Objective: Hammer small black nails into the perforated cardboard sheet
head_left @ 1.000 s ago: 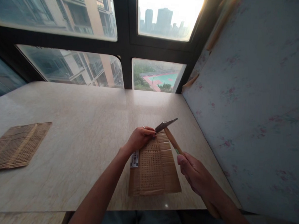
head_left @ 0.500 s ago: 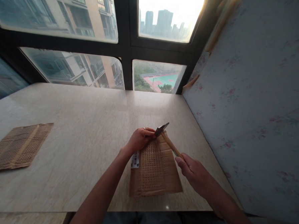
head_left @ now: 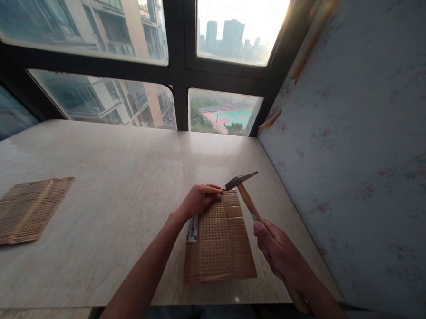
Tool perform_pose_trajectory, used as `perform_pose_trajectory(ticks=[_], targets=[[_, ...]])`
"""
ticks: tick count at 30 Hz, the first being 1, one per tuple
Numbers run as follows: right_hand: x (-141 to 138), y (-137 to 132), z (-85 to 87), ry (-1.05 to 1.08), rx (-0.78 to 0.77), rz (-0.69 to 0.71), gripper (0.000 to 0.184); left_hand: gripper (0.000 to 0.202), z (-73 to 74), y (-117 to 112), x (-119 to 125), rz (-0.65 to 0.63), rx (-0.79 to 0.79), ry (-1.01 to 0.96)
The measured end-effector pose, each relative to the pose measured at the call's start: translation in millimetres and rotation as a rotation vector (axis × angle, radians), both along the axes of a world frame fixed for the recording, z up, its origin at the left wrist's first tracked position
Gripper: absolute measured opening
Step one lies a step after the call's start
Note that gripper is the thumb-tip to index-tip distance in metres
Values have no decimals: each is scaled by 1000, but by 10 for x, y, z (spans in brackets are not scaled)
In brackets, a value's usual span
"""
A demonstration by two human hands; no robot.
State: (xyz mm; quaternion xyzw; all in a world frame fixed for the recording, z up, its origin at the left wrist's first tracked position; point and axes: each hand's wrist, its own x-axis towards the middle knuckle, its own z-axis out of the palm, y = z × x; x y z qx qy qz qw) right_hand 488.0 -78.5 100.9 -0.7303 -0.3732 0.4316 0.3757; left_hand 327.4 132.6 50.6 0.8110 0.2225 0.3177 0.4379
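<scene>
L hand (head_left: 201,201) palm-down on far L part of the pierced cardboard (head_left: 215,247), fingers drawn tog., tips at the far edge; can't tell if they pinch sth small or only press the board. Ring (head_left: 205,184) on one finger. R hand (head_left: 278,248) closed firmly round wooden handle (head_left: 249,203) of hammer (head_left: 241,182), approx. mid-length; butt end of handle shows below the wrist. Hammer head tilted, one end just beside L fingertips, other pointing up & away to R; contact w/ board unclear. Cardboard lies flat on counter (head_left: 122,183), nr front edge, betw. the two forearms; rows of small dark holes down the middle, creased strip along R side, white printed label (head_left: 192,230) at L edge, partly under L hand. 2nd cardboard piece (head_left: 28,211), ribbed, on counter far L, well apart from both hands. Behind: dark window frame (head_left: 180,96), bldgs & sports court (head_left: 233,117) outside. R side: flowered wall (head_left: 364,139).
</scene>
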Motion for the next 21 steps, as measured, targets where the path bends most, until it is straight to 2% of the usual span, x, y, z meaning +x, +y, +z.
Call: perform_pose_trajectory(ticks=[5,8,11,13,16,21], targets=[[-24,-44,-37,120,-10,-89,51,30,103,50,-98,35,22,-29],[-25,-83,-34,137,18,-120,54,27,207,35,-247,155,76,-59],[-50,-161,-10,163,31,-148,59,24,268,-66,-513,327,129,-53],[-103,-244,-2,204,37,-168,59,23,254,-183,-775,426,150,-25],[-262,-400,-21,273,66,-219,59,23,147,-403,-1301,556,203,49],[-607,-677,-119,416,93,-382,52,30,-94,-853,-2380,978,208,270]])
